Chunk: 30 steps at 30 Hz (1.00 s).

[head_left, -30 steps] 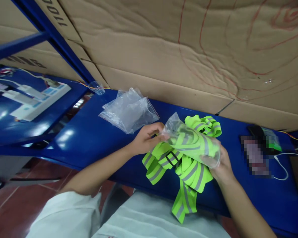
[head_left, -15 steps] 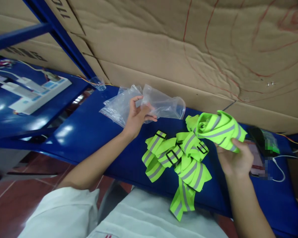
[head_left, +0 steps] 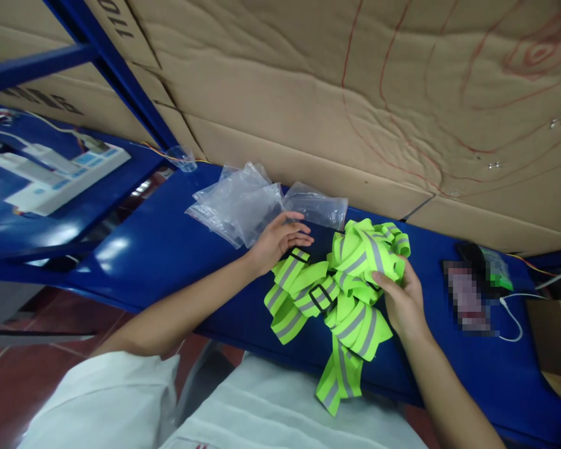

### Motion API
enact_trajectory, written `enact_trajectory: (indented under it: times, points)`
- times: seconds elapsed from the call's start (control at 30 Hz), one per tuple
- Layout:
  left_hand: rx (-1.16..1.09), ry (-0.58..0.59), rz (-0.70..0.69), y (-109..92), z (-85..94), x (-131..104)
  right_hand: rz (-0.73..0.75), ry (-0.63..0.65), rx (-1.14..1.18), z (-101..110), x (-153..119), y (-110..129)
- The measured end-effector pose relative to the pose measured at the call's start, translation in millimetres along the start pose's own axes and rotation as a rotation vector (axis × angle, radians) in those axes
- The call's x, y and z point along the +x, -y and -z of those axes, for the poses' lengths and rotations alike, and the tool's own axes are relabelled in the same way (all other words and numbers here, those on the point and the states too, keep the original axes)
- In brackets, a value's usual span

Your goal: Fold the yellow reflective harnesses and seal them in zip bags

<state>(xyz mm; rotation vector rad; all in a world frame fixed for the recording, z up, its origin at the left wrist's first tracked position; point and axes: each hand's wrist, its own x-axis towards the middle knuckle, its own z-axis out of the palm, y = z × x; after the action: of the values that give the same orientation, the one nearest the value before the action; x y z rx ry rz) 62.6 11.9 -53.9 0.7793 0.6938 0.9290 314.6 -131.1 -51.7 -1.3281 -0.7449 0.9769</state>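
My right hand (head_left: 406,296) grips a bundle of neon yellow-green reflective strap (head_left: 362,252) with grey stripes, thumb in front and the other fingers partly hidden behind it. Under and beside that bundle, more reflective straps (head_left: 303,290) with black buckles lie in a loose heap, one end hanging over the table's front edge. My left hand (head_left: 280,240) hovers just left of the bundle, fingers loosely spread and holding nothing. Behind it, several clear plastic bags (head_left: 243,199) lie in an overlapping pile, with another clear bag (head_left: 318,206) at their right.
The blue table (head_left: 154,249) backs onto a cardboard wall (head_left: 271,87). A white power strip (head_left: 70,181) with plugs is on the left, and a small clear cup (head_left: 182,159) stands near the wall. A phone (head_left: 467,296), a dark object and a white cable lie at the right.
My left hand has let go of the clear bag and come right, towards the straps. My right hand has carried its strap bundle left and down onto the heap.
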Motion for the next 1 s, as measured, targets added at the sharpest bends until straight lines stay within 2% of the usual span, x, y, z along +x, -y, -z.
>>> enact_trajectory:
  times: [0.33,0.7,1.0]
  points:
    - [-0.011,0.043,0.08,2.3,4.0,3.1,0.027,0.003,-0.061,1.6,6.4,-12.2]
    - [-0.067,0.079,0.098,4.6,9.7,8.3,0.053,-0.008,-0.043,2.1,12.1,-20.0]
    - [-0.094,0.093,0.107,4.1,10.5,8.2,0.097,-0.083,-0.008,-0.6,11.1,-25.5]
